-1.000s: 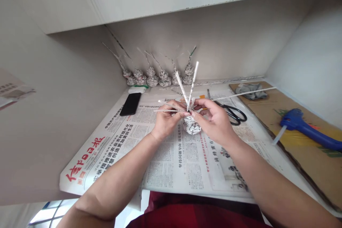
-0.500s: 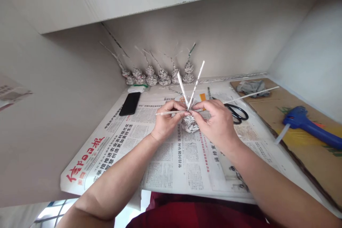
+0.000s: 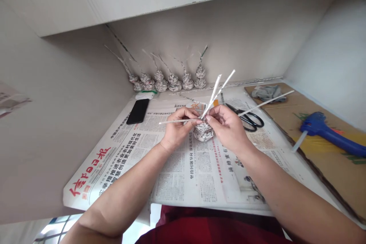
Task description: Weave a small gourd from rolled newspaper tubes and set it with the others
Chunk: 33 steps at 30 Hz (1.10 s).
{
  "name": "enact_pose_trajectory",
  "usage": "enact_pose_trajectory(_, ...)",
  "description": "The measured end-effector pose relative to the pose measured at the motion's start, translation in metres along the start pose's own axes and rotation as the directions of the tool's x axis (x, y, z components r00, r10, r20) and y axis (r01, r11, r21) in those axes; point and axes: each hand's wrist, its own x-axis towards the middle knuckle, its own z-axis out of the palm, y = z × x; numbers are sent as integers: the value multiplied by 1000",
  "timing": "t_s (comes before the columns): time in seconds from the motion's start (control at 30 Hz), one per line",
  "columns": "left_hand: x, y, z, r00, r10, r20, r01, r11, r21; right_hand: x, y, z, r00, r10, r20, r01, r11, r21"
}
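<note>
Black-flecked white woven piece, white paper strips, blue glue gun, black phone

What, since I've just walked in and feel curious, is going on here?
Someone is handling a small woven paper piece over spread newspaper. Their left hand and right hand are close together at its top, pinching where paper sticks jut out; two slant upward. Six gourd-shaped pieces are lined up behind. Scissors lie on the newspaper to the right, and a blue glue gun rests on cardboard.
</note>
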Motion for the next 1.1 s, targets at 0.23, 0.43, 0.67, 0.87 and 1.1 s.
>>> enact_pose_trajectory(0.23, 0, 0, 0, 999, 21, 46, -21, 1000, 2, 2, 1, 0, 997, 73, 16, -74, 992, 107)
enact_pose_trajectory(0.43, -7, 5, 2, 990, 143, 16, -143, 976, 165, -1, -4, 1, 998, 17, 67, -27, 987, 155)
enact_pose_trajectory(0.67, -11, 7, 6, 986, 168, -14, -157, 946, 284, 0, -4, 1, 998, -51, 44, 47, 995, 83)
enact_pose_trajectory(0.87, -7, 7, 7, 997, -9, -74, 24, 978, 209, -4, -13, -1, 961, -271, -49, 256, 945, -203)
enact_pose_trajectory(1.1, -4, 4, 5, 996, -86, -27, 88, 994, 60, 0, -4, 1, 985, -170, -33, 171, 985, 13)
